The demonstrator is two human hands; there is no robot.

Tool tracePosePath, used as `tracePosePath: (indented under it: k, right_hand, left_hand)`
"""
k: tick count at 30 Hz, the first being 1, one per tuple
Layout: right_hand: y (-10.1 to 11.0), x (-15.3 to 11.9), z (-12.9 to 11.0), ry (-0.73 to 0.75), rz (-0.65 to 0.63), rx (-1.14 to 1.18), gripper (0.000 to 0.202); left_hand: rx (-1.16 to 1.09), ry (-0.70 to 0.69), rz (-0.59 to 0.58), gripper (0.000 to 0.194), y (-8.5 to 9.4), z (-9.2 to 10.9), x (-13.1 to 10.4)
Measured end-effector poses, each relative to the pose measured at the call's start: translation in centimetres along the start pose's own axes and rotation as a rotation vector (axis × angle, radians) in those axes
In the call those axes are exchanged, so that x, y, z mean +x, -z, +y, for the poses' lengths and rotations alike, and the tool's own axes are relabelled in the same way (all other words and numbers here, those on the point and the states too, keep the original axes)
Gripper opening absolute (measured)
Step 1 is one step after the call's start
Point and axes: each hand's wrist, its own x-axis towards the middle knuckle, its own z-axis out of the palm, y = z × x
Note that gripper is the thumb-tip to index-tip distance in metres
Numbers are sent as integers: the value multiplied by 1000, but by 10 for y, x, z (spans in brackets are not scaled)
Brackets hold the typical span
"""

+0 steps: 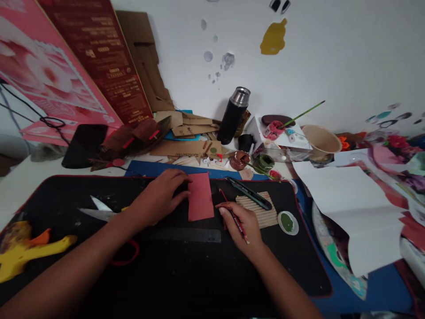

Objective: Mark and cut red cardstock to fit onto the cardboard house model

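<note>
A red rectangle of card (201, 197) lies flat on the black mat (186, 274). My left hand (162, 195) holds its left edge, fingertips and thumb resting on it. In my right hand (244, 226) is a red-and-black pencil (239, 224), pinched in a writing grip just right of the card. The pencil's tip is clear of the card. A ruler (189, 235) lies below the card. Beyond my right hand are a green utility knife (249, 193) and a piece of corrugated cardboard (260, 212), partly under the knife. Scissors (102, 214) lie partly hidden beneath my left forearm.
At the left sits a yellow glue gun (36, 248). A small dish of green paint (288, 223) stands at the right, near white paper sheets (361, 208). Along the back are a black thermos (234, 116), paint jars (239, 160), cardboard scraps (186, 148) and a phone (84, 145).
</note>
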Motion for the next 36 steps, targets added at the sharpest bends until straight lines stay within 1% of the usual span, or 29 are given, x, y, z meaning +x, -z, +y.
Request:
tracePosePath:
  k: [3,7,10,15,19,23,26,29,32,36]
  right_hand:
    - [0,1,0,18,-11,-15,25]
    - [-1,1,0,43,-19,-25,23]
    - [-1,1,0,60,-13,-19,22]
    - [0,1,-1,59,-24,-19,23]
    - [1,1,-2,60,-15,-20,23]
    - [0,0,-1,52,-7,-12,22]
    - [-1,0,-1,54,-2,-7,23]
    - [-1,0,-1,46,-5,-13,23]
    - [-1,1,-1,42,-23,-21,23]
    - [-2,2,0,60,-58,-9,23]
  left_hand:
    - [21,12,48,37,-9,0,2]
    - [71,6,26,47,-19,-1,4]
    - [100,7,9,50,-23,-2,4]
    - [116,-10,12,50,-23,-1,3]
    - [105,5,17,50,-22,1,2]
    - [81,27,40,54,-22,0,2]
    - [12,68,75,57,-22,-2,2]
    - [-95,89,117,56,-20,-2,1]
    - [-220,101,164,50,-17,2,0]
    - [-445,159,160,38,-14,6,0]
